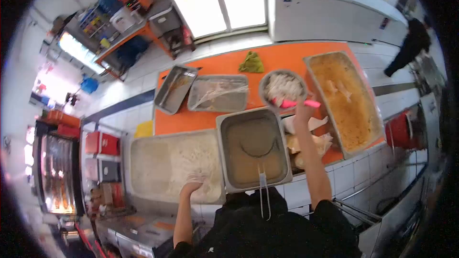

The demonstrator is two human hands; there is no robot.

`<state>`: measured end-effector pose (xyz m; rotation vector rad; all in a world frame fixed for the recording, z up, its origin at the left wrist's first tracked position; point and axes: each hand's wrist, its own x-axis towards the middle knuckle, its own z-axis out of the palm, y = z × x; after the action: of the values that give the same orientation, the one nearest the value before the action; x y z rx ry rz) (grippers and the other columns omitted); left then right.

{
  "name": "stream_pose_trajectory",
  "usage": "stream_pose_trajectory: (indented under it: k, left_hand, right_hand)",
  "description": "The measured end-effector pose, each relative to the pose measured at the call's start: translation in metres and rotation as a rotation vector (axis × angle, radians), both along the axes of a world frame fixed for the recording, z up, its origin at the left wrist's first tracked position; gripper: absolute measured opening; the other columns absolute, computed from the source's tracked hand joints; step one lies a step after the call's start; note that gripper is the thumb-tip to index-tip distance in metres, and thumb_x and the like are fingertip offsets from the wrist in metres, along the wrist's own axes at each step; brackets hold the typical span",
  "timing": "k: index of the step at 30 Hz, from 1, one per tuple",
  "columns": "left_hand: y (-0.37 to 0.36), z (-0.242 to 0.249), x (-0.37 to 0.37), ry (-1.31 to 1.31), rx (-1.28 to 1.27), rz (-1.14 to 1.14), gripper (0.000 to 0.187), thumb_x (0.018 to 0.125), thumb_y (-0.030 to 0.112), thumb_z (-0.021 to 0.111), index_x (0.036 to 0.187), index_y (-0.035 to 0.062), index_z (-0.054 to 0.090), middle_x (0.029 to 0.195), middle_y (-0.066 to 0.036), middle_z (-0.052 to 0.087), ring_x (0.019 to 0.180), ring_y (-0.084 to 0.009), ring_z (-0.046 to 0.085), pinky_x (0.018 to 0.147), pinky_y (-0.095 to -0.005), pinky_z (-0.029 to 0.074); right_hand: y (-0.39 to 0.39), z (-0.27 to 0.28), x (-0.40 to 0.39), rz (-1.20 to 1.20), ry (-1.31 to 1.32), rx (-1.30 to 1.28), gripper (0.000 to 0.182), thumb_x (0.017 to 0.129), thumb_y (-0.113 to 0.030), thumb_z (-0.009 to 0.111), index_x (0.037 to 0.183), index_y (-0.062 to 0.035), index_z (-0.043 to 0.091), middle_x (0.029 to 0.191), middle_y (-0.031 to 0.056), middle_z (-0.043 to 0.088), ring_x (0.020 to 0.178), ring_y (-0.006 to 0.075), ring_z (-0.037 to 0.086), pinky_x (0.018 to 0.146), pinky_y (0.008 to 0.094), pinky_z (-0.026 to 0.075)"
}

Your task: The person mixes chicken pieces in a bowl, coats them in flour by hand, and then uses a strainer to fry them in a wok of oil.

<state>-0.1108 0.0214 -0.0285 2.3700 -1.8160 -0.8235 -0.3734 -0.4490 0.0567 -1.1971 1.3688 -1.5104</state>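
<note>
My right hand (301, 109) is closed around a bright pink utensil (289, 103), whose exact kind I cannot make out. It lies across the near rim of a round metal bowl (262, 94) filled with whitish pieces (284, 86). Down in a large tray of pale flour (158, 162), my left hand (194, 182) touches the powder, fingers stretched out and coated white. Between my hands stands a deep metal pan of cloudy liquid (246, 136). A wire strainer (262, 179) rests in it, its handle hanging over the near edge toward my body.
A long tray of orange-brown coating (351, 110) lies on the right of the orange table (210, 69). Two smaller metal trays, one a plastic-covered tray (217, 95), and a green cloth (252, 62) are farther back. Crumpled packaging (322, 143) sits beside the pan. Another person (412, 43) is at far right.
</note>
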Motion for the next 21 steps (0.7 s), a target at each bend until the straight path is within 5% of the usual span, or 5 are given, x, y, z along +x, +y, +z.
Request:
stream_pose_trajectory:
  k: [3, 7, 16, 19, 21]
  left_hand:
    - [0.059, -0.057, -0.007, -0.039, 0.029, 0.368, 0.035, 0.091, 0.028, 0.044, 0.115, 0.0174, 0.067, 0.122, -0.014, 0.063, 0.113, -0.0294, 0.058, 0.097, -0.043, 0.044]
    - [0.017, 0.054, -0.045, -0.167, 0.467, 0.444, 0.036, 0.09, 0.028, 0.045, 0.117, 0.0187, 0.067, 0.13, -0.012, 0.058, 0.122, -0.029, 0.052, 0.099, -0.0431, 0.041]
    - [0.047, 0.032, -0.037, -0.237, -0.009, 0.24, 0.034, 0.086, 0.015, 0.053, 0.116, 0.0044, 0.065, 0.122, -0.011, 0.064, 0.107, -0.0311, 0.06, 0.095, -0.0365, 0.046]
    - [0.029, 0.017, -0.029, 0.086, -0.337, 0.671, 0.033, 0.093, 0.017, 0.052, 0.122, 0.0059, 0.063, 0.12, -0.012, 0.065, 0.108, -0.0288, 0.061, 0.095, -0.0366, 0.047]
    - [0.001, 0.035, -0.034, 1.122, -0.588, 1.408, 0.032, 0.097, 0.02, 0.048, 0.124, 0.0057, 0.059, 0.122, -0.007, 0.062, 0.111, -0.0257, 0.058, 0.092, -0.0402, 0.048]
  right_hand:
    - [-0.058, -0.039, 0.018, 0.023, -0.015, 0.103, 0.031, 0.08, -0.009, 0.062, 0.109, -0.0025, 0.052, 0.102, 0.0127, 0.059, 0.089, 0.022, 0.059, 0.079, 0.0362, 0.05]
    - [-0.087, -0.08, 0.049, -0.03, -0.152, 0.345, 0.032, 0.077, -0.009, 0.064, 0.106, -0.005, 0.052, 0.101, 0.0148, 0.06, 0.079, 0.0234, 0.063, 0.062, 0.0358, 0.053]
    - [-0.114, -0.142, 0.048, 0.08, -0.231, 0.709, 0.034, 0.078, -0.016, 0.067, 0.105, -0.0046, 0.051, 0.093, 0.0129, 0.061, 0.068, 0.0195, 0.062, 0.048, 0.033, 0.049]
    - [-0.099, -0.124, 0.022, 0.295, -0.424, 0.916, 0.042, 0.08, -0.02, 0.067, 0.114, -0.0021, 0.05, 0.096, 0.0132, 0.062, 0.074, 0.0225, 0.065, 0.055, 0.0341, 0.054]
    - [-0.086, -0.109, 0.005, 0.412, -0.487, 0.926, 0.046, 0.08, -0.021, 0.067, 0.118, -0.0005, 0.049, 0.097, 0.0131, 0.063, 0.078, 0.0239, 0.067, 0.062, 0.035, 0.057]
